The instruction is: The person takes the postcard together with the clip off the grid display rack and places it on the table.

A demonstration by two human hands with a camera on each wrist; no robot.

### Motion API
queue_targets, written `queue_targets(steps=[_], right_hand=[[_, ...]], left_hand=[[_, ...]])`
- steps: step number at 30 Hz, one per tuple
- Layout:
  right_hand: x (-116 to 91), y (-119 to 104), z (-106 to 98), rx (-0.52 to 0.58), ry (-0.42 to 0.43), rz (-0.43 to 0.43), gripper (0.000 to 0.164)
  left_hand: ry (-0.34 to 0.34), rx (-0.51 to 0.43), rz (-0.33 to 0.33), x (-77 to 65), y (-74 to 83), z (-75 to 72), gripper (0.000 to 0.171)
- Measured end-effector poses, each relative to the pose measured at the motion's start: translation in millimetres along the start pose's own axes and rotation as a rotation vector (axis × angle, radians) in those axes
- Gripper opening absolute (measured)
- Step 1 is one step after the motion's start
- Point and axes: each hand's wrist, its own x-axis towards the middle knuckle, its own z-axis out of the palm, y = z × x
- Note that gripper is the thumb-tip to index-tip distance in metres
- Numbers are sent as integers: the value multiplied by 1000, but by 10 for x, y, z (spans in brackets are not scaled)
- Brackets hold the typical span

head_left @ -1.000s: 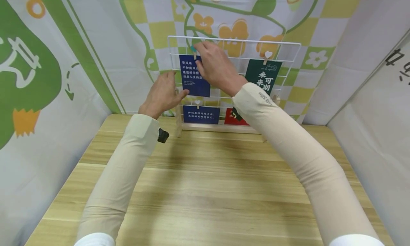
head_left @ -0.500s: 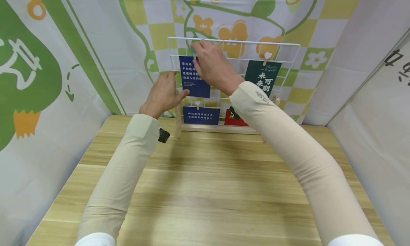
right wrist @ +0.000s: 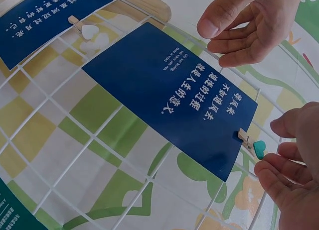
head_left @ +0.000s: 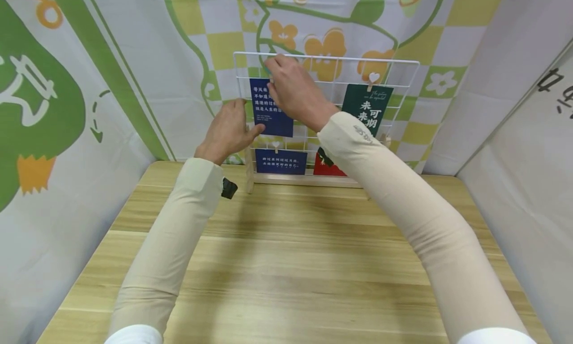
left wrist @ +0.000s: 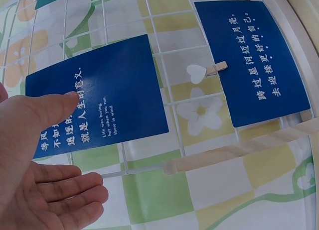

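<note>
A dark blue card [head_left: 274, 116] with white writing hangs on the left of a white wire grid rack [head_left: 403, 61]. At its top edge sits a small wooden clothespin [right wrist: 244, 137] with a teal heart. My right hand [head_left: 299, 91] is at that clothespin; in the right wrist view its thumb and fingertips stand apart around the heart, one fingertip very near or touching it. Beside the card's left edge is my left hand [head_left: 227, 131], fingers extended and thumb spread. In the left wrist view its thumb [left wrist: 55, 106] overlaps the card; contact cannot be told.
Below hangs another blue card [head_left: 281, 163] under a white-heart clothespin. A green card [head_left: 368, 105] hangs at upper right, and a red card [head_left: 329, 169] below is partly hidden by my right sleeve. The rack's wooden base [head_left: 309, 179] stands at the wooden table's [head_left: 286, 264] back, before patterned cloth.
My right hand has shifted slightly left, covering more of the clothespin and teal heart in the head view. The left hand has stayed in place.
</note>
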Motion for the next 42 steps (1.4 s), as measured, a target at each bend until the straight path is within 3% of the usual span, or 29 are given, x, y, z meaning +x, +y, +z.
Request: queue_targets(steps=[42], right_hand=[[148,-37,-29,-53,-77,27,38]], left_hand=[[18,29,52,79,65,40,65]])
